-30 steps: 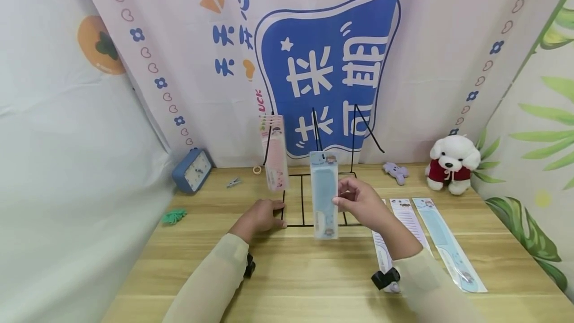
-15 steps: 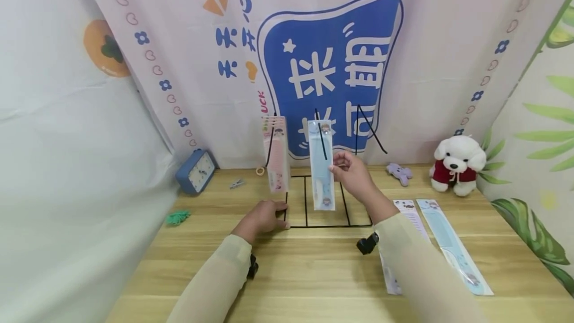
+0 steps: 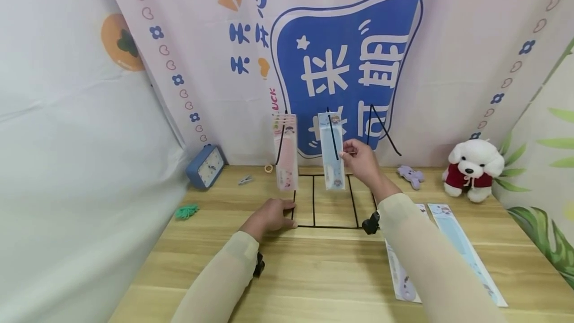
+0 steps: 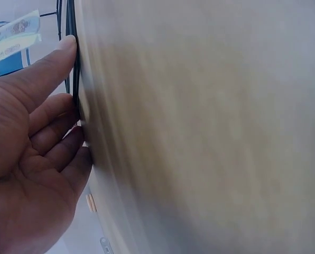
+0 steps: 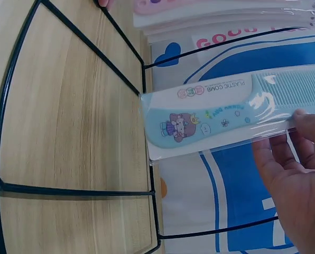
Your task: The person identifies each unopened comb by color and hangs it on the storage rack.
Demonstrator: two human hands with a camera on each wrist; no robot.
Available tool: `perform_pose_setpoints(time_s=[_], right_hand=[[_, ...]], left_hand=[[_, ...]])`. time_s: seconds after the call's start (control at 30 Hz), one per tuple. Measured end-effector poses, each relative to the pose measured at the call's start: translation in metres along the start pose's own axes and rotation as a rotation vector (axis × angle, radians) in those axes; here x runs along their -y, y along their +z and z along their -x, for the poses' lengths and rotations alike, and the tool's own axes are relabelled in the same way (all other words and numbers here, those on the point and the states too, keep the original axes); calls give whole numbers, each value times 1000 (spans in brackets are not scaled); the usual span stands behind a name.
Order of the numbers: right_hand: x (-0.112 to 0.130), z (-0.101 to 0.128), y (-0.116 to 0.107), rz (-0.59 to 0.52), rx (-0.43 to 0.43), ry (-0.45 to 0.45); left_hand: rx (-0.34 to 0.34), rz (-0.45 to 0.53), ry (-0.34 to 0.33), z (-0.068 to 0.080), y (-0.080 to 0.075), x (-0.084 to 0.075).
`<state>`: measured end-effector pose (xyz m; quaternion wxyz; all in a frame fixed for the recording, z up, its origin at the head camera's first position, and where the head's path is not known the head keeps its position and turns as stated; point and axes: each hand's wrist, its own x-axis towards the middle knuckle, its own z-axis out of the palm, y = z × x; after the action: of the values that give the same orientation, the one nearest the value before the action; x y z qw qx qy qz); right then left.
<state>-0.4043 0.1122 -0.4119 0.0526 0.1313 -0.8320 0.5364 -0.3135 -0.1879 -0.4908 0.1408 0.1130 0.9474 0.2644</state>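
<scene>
The right hand (image 5: 300,185) pinches a packaged blue comb (image 5: 221,116), its handle jutting past the fingertips. Farther beyond them runs a black wire rack (image 5: 73,190); above them, seemingly, several pink packages (image 5: 210,16).

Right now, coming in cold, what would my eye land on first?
Probably the big blue lettered panel on the cloth backdrop behind the table. In front, the fingers of the right hand pinch a packaged light-blue comb at the middle of a black wire rack. Off to the right, a white toy dog in red sits on the table.
</scene>
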Motion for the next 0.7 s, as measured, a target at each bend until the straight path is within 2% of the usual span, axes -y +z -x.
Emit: perform_pose_setpoints(time_s=[0.23, 0.47, 0.7], right_hand=[[-3, -2, 1, -22, -9, 35], [-2, -8, 7, 61, -3, 20], [1, -10, 9, 98, 6, 10]], left_hand=[[5, 0, -5, -1, 1, -2], [6, 12, -16, 1, 1, -2], [3, 10, -11, 0, -1, -2]])
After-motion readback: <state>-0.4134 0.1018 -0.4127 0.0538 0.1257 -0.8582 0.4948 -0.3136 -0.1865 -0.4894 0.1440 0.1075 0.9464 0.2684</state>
